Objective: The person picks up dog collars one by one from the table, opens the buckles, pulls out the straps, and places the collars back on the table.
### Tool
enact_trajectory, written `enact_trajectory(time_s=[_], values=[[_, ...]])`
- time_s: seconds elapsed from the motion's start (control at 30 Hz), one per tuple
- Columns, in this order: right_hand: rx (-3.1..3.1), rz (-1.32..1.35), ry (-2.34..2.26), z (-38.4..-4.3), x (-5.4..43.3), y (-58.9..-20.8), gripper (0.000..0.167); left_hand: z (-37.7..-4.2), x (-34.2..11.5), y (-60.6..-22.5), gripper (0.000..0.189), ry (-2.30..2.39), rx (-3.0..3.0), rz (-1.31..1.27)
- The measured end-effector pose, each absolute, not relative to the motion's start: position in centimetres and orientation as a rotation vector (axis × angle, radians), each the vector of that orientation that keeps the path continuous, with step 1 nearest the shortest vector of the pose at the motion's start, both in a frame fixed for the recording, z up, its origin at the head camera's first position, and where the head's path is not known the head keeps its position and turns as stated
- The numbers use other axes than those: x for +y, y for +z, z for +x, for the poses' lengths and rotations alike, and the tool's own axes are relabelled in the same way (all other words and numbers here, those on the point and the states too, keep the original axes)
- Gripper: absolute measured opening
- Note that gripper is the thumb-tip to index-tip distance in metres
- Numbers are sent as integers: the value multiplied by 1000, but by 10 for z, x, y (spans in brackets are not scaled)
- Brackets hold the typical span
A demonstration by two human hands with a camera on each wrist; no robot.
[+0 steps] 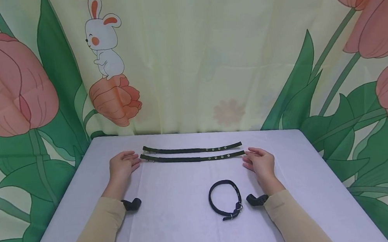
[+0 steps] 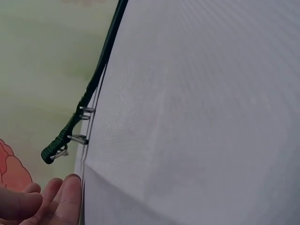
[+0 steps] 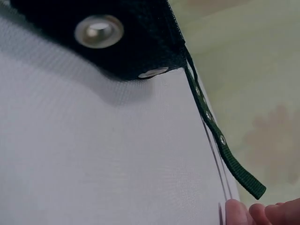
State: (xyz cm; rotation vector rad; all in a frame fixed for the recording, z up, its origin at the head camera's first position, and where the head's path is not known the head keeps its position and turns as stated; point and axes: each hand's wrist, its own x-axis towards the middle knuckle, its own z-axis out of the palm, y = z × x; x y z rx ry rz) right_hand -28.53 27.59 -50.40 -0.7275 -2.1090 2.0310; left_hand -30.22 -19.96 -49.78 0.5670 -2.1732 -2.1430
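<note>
Two dark green collars lie stretched out side by side across the far part of the table: a rear collar (image 1: 183,151) and a front collar (image 1: 183,159). Metal hardware sits at their left ends and eyelets line their right ends. My left hand (image 1: 123,168) is beside the left end of the front collar, fingers loosely extended and holding nothing. Beside the right end is my right hand (image 1: 262,165), also loose and without a grip. A third collar (image 1: 210,201), buckled into a loop, lies nearer, left of my right wrist; its eyelets loom large in the right wrist view.
A white cloth covers the table (image 1: 169,224). Behind it hangs a curtain (image 1: 188,59) printed with tulips and a rabbit. A black wrist camera (image 1: 132,204) sits at the left cuff, and another camera (image 1: 257,199) at the right cuff.
</note>
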Motion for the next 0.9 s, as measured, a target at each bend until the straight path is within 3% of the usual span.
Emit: enact_trajectory(time_s=[0.9], values=[[-2231,-691,1919,-267,291,-504,42,-281,-216,-487,45,-2030,-2305,590]])
